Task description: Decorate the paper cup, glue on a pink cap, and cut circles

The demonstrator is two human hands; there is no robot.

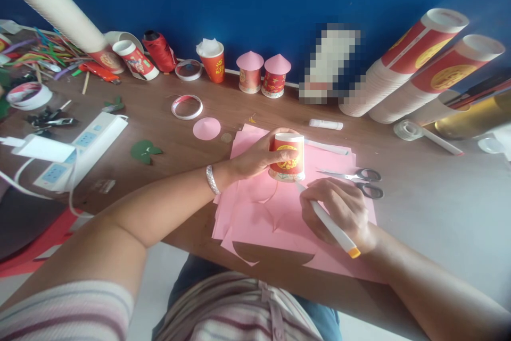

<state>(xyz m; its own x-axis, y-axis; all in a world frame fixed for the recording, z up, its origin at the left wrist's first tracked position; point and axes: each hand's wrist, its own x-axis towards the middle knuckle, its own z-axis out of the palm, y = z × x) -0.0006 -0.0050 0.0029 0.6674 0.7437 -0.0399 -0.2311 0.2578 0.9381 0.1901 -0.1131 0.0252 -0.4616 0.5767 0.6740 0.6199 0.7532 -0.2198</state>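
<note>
My left hand [261, 155] is wrapped round a red paper cup [288, 169] with a gold emblem, its thumb across the front. Coloured marks run along the cup's lower white band. In my right hand [339, 210] is a white marker [334, 229] with an orange end, its tip close to the cup's lower edge; whether it touches I cannot tell. Beneath both hands lie pink paper sheets [251, 213], some with curved cut edges. Black-handled scissors [365, 174] rest on the sheets' right side, just beyond my right hand.
Two cups with pink cone tops [250, 67] stand by the blue wall. Tall cup stacks [423, 53] lean at the right. A loose pink cone [206, 128], a tape roll [187, 107] and a white power strip [82, 152] lie to the left. A glue stick [326, 124] lies behind the paper.
</note>
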